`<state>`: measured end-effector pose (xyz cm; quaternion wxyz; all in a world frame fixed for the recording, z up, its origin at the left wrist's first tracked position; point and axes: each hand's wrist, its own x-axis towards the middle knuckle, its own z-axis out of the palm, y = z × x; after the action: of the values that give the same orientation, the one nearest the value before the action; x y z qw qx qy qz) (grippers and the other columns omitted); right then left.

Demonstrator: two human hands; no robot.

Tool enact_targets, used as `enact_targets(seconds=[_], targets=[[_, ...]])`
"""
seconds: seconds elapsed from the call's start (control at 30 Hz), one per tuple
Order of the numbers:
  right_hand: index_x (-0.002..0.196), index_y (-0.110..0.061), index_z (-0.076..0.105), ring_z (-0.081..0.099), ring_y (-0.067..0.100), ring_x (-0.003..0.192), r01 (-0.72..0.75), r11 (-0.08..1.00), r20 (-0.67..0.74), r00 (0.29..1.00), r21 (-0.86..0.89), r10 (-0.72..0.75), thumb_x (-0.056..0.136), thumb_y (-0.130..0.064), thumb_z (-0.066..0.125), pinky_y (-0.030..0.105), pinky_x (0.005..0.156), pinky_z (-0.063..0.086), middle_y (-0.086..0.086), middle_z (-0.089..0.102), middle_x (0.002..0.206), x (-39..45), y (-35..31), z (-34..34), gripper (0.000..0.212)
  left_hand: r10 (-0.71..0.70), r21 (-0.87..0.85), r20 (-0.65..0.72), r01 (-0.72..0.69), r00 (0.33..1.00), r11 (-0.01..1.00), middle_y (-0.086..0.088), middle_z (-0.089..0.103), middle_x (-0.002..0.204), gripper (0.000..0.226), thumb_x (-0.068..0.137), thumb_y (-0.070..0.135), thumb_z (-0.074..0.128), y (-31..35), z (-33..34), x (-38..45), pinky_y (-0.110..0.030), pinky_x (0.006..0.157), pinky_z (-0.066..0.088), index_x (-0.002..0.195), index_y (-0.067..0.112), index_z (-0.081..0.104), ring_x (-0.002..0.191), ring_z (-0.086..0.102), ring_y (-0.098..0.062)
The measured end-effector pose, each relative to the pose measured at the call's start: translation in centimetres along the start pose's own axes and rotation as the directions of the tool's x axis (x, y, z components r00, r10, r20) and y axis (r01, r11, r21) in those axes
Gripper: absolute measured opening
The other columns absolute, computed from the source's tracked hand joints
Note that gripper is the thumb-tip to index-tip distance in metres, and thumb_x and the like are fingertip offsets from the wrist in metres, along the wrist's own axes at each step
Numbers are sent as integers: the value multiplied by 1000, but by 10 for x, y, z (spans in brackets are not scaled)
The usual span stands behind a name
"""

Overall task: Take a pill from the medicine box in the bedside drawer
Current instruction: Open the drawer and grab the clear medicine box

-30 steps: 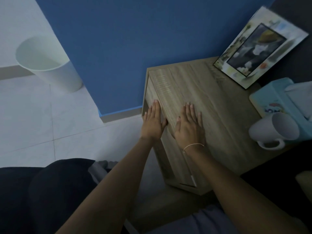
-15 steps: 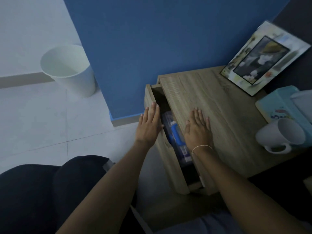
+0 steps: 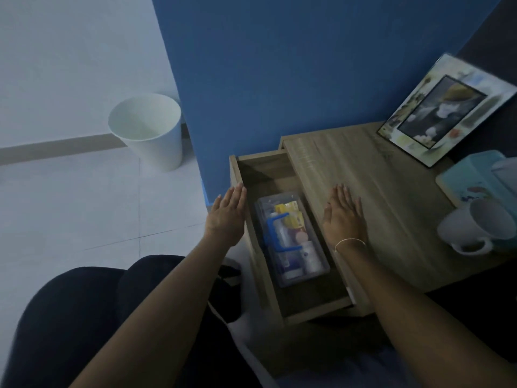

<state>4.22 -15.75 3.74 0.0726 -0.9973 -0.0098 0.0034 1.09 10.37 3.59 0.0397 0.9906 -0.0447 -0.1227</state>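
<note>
Head view, near to far. Nearest, both forearms reach forward over dark-clad knees; the left hand (image 3: 227, 217) hovers flat at the outer face of the drawer (image 3: 263, 175), its fingers (image 3: 237, 193) straight and held close together, gripping nothing; whether they touch the drawer front cannot be told. The right hand (image 3: 344, 217) lies palm down on the tabletop (image 3: 391, 197) of the bedside cabinet, fingers slightly fanned, empty; a thin bracelet (image 3: 350, 242) circles its wrist. Between the two sets of fingers the drawer stands pulled out, and in it lies the medicine box (image 3: 291, 239), a clear lidded case with a blue handle (image 3: 275, 233) along its top; bottles and yellow packets show through the lid, which appears shut; no single pill can be made out. To the right of the right fingers stand a white mug (image 3: 472, 228) and a pale blue tissue box (image 3: 472, 175); beyond them a picture frame (image 3: 444, 107) leans at the wall; far left of the left fingers a white bin (image 3: 148, 130) sits on the floor.

Likely hazards: lifting by the handle may tip the box if the lid is unlatched, spilling its contents; dim light may cause the wrong packet to be chosen; a wide right elbow could strike the mug.
</note>
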Motion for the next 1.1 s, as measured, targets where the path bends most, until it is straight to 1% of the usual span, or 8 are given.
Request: enact_targets(seconds=[0.4, 0.67, 0.77, 0.83, 0.9, 0.97, 1.03, 1.1], targets=[[149, -6, 25, 14, 20, 149, 13, 999, -34, 999, 44, -11, 97, -21, 31, 45, 122, 7, 12, 23, 159, -1, 1, 3, 54, -36, 50, 55, 33, 998, 998, -4, -14, 161, 61, 103, 29, 22, -44, -5, -28, -42, 123, 9, 151, 13, -11, 150, -8, -24], [149, -5, 26, 16, 22, 149, 22, 999, -47, 999, 39, -20, 97, -22, 31, 45, 122, 8, 13, 25, 158, 2, 5, 8, 55, -54, 75, 54, 50, 997, 996, -7, -13, 162, 62, 102, 28, 24, -41, -6, -28, -42, 123, 9, 151, 12, -11, 150, -8, -26], [146, -2, 30, 19, 26, 148, 41, 995, -42, 998, 90, -37, 97, -25, 27, 44, 121, 10, 17, 28, 156, -1, 1, 3, 55, -58, 48, 13, 57, 998, 997, -10, -11, 162, 61, 102, 30, 23, -34, -8, -27, -42, 123, 6, 151, 10, -7, 150, -8, -27], [144, -4, 37, 24, 29, 146, 77, 985, -107, 992, 153, -61, 97, -30, 24, 45, 121, 15, 17, 32, 154, -12, -11, 1, 55, -27, 23, -55, 28, 998, 999, -11, -9, 162, 63, 101, 28, 27, -26, -8, -23, -40, 122, 3, 151, 9, -7, 150, -8, -26], [142, -9, 40, 26, 29, 144, 107, 946, -156, 986, 305, -61, 97, -34, 32, 42, 117, 17, 11, 33, 155, -30, -32, 5, 52, 27, -33, -100, -30, 995, 999, -11, -9, 162, 64, 101, 31, 27, -14, -9, -12, -38, 123, 3, 151, 10, -6, 149, -8, -25], [143, -12, 37, 28, 25, 144, 143, 905, -112, 988, 400, -107, 95, -40, 37, 39, 115, 20, 8, 33, 155, -49, -56, 18, 56, 62, -114, -92, -73, 994, 991, -10, -8, 161, 63, 102, 37, 24, 0, -9, 1, -38, 123, 2, 151, 9, -4, 149, -8, -23], [148, -15, 27, 21, 24, 146, 142, 920, 13, 987, 365, -158, 92, -51, 38, 44, 118, 19, 8, 25, 158, -65, -75, 35, 67, 85, -156, -77, -96, 993, 983, -10, -6, 161, 63, 102, 40, 23, 11, -8, 14, -37, 121, 0, 151, 9, -2, 149, -7, -23], [151, -18, 14, 8, 27, 149, 87, 949, 161, 977, 304, -142, 87, -61, 42, 51, 120, 13, 10, 11, 162, -76, -88, 52, 82, 92, -195, -48, -100, 995, 976, -11, -6, 162, 64, 101, 42, 23, 16, -5, 26, -37, 121, 0, 151, 10, 0, 149, -6, -23]])
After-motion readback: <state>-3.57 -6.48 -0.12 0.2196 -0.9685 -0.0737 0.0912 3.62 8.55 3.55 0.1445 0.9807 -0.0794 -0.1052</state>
